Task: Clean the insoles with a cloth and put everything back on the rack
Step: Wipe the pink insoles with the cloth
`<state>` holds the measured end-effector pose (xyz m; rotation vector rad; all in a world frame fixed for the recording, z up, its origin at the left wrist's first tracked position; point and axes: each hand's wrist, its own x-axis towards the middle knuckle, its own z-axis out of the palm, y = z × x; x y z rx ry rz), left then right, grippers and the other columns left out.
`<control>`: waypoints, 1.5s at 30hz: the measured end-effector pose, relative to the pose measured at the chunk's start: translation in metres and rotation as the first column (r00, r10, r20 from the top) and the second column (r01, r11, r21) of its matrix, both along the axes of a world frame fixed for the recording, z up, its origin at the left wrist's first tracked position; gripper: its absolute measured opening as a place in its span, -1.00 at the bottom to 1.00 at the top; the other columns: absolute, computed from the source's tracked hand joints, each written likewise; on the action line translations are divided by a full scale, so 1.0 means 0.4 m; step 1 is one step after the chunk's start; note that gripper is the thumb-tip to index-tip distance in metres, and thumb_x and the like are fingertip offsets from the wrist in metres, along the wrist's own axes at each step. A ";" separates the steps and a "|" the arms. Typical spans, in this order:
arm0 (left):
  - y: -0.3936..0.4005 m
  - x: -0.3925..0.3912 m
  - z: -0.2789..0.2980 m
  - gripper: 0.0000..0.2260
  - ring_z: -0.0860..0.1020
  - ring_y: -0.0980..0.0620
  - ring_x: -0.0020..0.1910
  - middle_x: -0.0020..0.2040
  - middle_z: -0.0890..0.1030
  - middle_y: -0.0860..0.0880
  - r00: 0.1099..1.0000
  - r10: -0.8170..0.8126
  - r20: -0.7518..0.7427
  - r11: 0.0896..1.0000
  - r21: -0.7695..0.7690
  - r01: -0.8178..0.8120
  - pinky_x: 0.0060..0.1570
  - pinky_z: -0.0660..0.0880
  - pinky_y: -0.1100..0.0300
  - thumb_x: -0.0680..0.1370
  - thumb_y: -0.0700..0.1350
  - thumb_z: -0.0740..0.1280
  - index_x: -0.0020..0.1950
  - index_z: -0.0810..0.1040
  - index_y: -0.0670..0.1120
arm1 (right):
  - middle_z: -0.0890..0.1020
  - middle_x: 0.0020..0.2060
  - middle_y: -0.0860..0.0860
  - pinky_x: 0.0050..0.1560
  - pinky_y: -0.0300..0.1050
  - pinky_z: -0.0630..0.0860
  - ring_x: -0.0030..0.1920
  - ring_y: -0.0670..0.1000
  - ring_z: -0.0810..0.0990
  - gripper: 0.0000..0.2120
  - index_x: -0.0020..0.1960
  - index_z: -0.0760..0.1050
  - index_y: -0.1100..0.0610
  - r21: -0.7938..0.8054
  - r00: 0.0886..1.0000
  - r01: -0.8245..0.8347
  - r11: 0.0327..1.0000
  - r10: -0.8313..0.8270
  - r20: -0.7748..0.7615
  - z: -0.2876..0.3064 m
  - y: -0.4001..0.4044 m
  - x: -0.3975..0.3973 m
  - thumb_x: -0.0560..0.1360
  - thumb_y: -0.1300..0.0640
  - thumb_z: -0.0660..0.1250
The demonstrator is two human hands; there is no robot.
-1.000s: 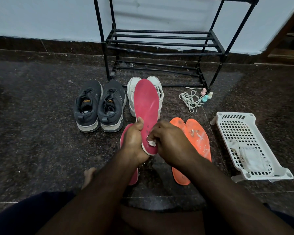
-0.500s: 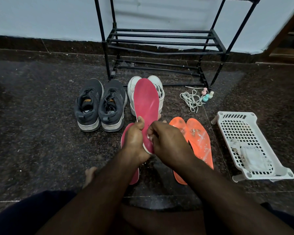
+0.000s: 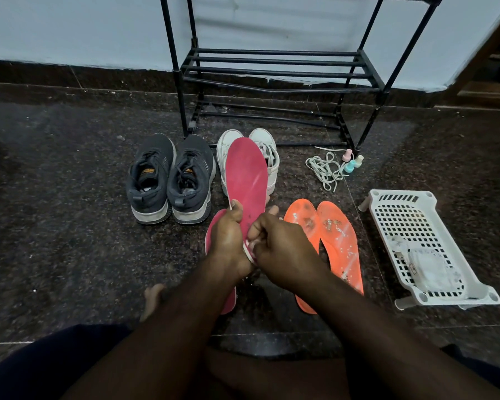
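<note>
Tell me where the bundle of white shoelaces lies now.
In the head view, the bundle of white shoelaces lies on the dark stone floor, right of the white sneakers, beside three small pastel bottles at the black metal rack's right front leg.

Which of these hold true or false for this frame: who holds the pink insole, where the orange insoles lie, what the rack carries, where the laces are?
1. Both hands, left and right, hold the raised pink insole. True.
2. The orange insoles sit in the basket. False: they lie on the floor.
3. The rack holds the grey shoes. False: they stand on the floor.
4. The laces lie on the floor. True.
</note>
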<state>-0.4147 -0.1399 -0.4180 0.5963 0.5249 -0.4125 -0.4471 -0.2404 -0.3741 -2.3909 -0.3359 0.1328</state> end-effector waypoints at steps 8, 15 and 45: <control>0.000 -0.001 -0.004 -0.40 0.59 -0.15 0.06 0.12 0.61 -0.26 0.999 0.030 0.024 1.000 -0.007 -0.030 0.13 0.52 -0.03 0.69 0.19 0.02 0.36 0.48 -0.29 | 0.54 -0.33 -0.01 -0.27 -0.24 0.14 -0.31 -0.02 0.41 -0.90 -0.24 0.37 0.03 -0.059 0.972 -0.017 0.998 0.030 0.233 -0.001 -0.009 0.018 0.34 0.22 0.16; 0.004 0.008 -0.008 -0.43 0.59 -0.19 0.21 0.24 0.62 -0.27 1.000 0.028 0.012 0.999 0.033 -0.028 0.11 0.53 -0.08 0.68 0.20 0.02 0.32 0.55 -0.21 | 0.64 -0.31 -0.07 -0.23 -0.28 0.43 -0.28 -0.12 0.57 -0.82 -0.19 0.53 0.04 0.050 0.999 -0.030 0.998 0.031 -0.025 -0.008 -0.016 0.001 0.37 0.31 0.33; 0.008 -0.001 0.019 -0.43 0.60 -0.13 0.11 0.22 0.63 -0.21 0.999 -0.017 0.028 1.000 0.024 0.016 0.11 0.47 -0.07 0.70 0.18 -0.04 0.33 0.51 -0.22 | 0.65 -0.20 0.00 -0.10 -0.05 0.48 -0.14 0.04 0.59 -0.81 -0.13 0.56 0.04 -0.157 0.991 -0.109 0.982 0.120 0.061 0.003 -0.024 0.006 0.38 0.30 0.28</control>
